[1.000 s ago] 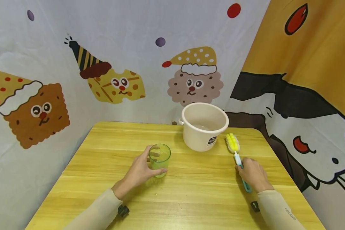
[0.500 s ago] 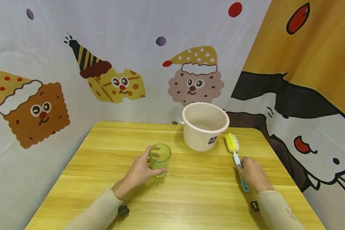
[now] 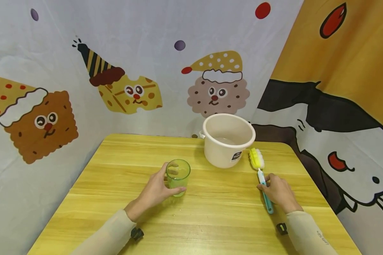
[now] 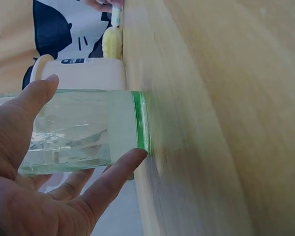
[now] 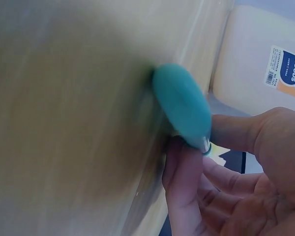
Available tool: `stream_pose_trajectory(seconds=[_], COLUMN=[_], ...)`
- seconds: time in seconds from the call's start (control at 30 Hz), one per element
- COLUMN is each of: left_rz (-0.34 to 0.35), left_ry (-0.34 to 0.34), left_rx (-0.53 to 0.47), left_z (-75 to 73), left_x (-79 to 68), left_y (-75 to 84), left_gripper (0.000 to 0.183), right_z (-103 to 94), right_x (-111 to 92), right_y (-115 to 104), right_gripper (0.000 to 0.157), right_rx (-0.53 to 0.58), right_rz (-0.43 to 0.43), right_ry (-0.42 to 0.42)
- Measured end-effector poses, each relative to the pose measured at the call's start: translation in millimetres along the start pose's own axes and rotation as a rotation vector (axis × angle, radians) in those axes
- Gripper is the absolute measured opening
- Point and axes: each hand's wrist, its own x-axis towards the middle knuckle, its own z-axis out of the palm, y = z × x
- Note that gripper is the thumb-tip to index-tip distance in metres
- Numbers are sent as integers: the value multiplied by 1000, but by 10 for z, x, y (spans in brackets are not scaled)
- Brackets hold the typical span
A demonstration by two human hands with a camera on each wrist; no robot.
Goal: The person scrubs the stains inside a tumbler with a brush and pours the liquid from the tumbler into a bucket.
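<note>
My left hand (image 3: 154,192) curls round a clear green-tinted drinking glass (image 3: 178,182) that stands upright on the wooden table. In the left wrist view the thumb is on one side of the glass (image 4: 83,132) and the fingers are on the other, with one fingertip near its base. On the right, my right hand (image 3: 281,194) pinches the handle of a sponge bottle brush (image 3: 268,204) between thumb and fingers. Its yellow-and-white sponge head (image 3: 256,159) points away from me, beside the bucket. The teal handle end (image 5: 182,101) shows close over the tabletop in the right wrist view.
A cream plastic bucket (image 3: 221,156) with a label stands at the back of the table (image 3: 210,219), between glass and brush. A few drops lie on the wood near the glass. Printed cartoon cloth hangs behind the table and along its sides.
The brush has swung a little to the left in my right hand, its handle end moving most. My left hand and the glass have stayed in place.
</note>
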Motion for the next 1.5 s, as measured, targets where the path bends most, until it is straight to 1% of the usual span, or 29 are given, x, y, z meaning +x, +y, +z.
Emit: stream_pose_trajectory(seconds=[0.4,0.63,0.7,1.0,1.2,1.5], left_rz=[8,15,16,14,17,20], left_ry=[-12,-16,-18,-19,-21,-29], left_rx=[10,18,20,23,20,26], left_z=[-15,-23,-24,-20,-16,-13], left_x=[1,9,11,8,3,3], left_y=[10,-15,-17,-29,-27,-17], left_gripper=[94,92,92,93,93,94], right_z=[12,8,11,25,34,50], right_x=[35,33,38,48,32,-10], right_y=[12,-24,-28,-42,-55,-67], right_gripper=[48,48,48,47,46,44], right_rx=[54,187,202,225,225,265], right_rz=[-57,-26,-17,10,13,28], right_ry=[-12,-64,-70,-67,-49,-25])
